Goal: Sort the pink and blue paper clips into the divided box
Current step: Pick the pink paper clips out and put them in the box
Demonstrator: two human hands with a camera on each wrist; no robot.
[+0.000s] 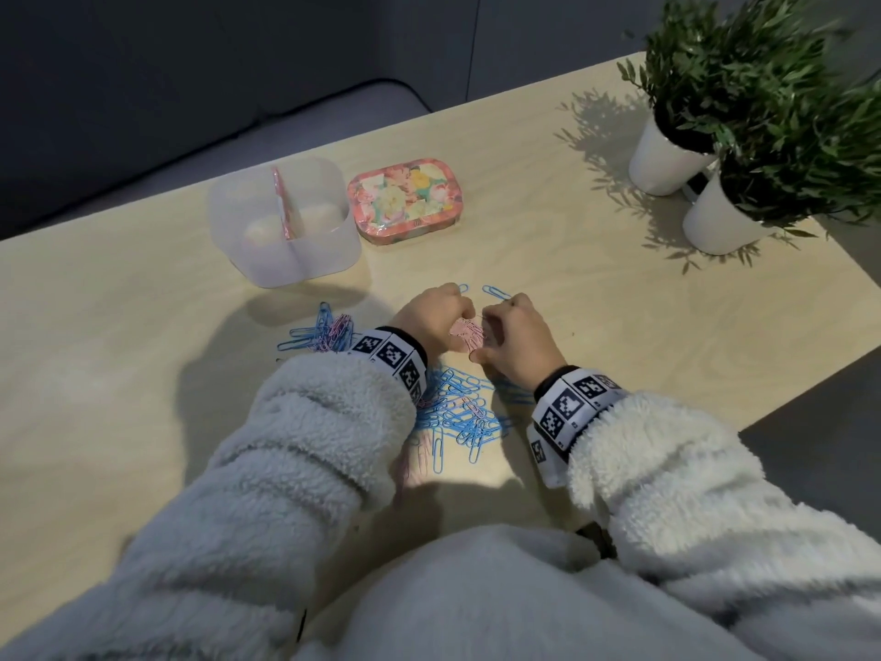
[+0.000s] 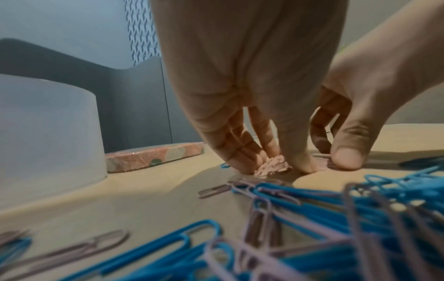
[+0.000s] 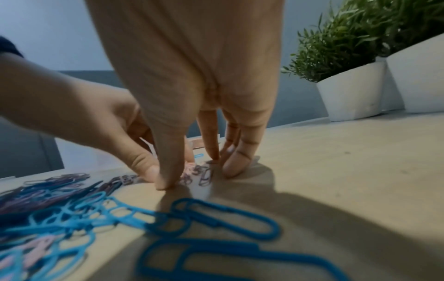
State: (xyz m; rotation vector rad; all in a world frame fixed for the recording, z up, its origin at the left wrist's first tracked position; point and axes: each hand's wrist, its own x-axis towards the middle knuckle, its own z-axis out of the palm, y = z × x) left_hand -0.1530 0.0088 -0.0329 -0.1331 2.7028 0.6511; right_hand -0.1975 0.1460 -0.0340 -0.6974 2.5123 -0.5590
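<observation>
**Blue and pink clips on a pale wooden table, two hands gathering pink ones**

Fleecy white sleeves [image 1: 305,446] fill the near edge of the head view, each wrist wearing a band of black-and-white square markers. Between the wrists lies a heap of blue paper clips [image 1: 465,415] with a few pink ones mixed in; a second mixed heap [image 1: 319,333] lies just left of the left wrist. Beyond the heap, the left hand [image 1: 431,317] and right hand [image 1: 517,338] meet, fingertips down on the table [image 1: 143,374]. Both have fingers curled around a small bunch of pink paper clips [image 1: 468,335], pinching it from either side. In the left wrist view the bunch [image 2: 272,166] sits wedged between thumb and fingers against the table. Two loose blue clips [image 1: 496,292] lie just past the knuckles. Further back stands the divided box [image 1: 286,221], translucent, with a pink partition [image 1: 283,202] down its middle. Just right of it rests a flat floral tin [image 1: 405,200]. At the far right corner stand two white pots of green plants [image 1: 715,136].
</observation>
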